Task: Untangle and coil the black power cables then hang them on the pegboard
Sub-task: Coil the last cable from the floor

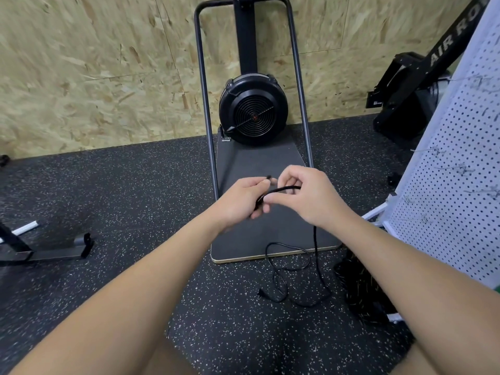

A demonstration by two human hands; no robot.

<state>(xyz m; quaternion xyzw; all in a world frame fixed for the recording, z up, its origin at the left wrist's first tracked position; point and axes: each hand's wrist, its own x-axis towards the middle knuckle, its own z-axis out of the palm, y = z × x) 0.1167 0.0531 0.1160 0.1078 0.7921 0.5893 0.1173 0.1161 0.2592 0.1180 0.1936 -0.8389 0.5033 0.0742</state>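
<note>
Plainly, from the head view, both hands are up in front of the person with a black power cable (284, 188) strung between them. The left hand (243, 200) is curled shut around a small bundle of it, one end of the cable poking up past the knuckles. The right hand (305, 196) pinches the same cable between thumb and fingertips, just beside the left, nearly touching.

From the right hand the cable drops to the speckled rubber floor (108, 198), crossing the edge of the dark platform (257, 163) of the fan machine (253, 110), and ends in loose, overlapping loops near the person's knees. It looks thin, limp and matte; the free end lies at the left of that tangle.

Coiling seems only begun. To do it well, I'd say the right hand should feed even loops into the left, letting the floor slack run free so the crossings fall out, not tighten. The white pegboard (460, 158) stands to the right, hooks waiting.
</note>
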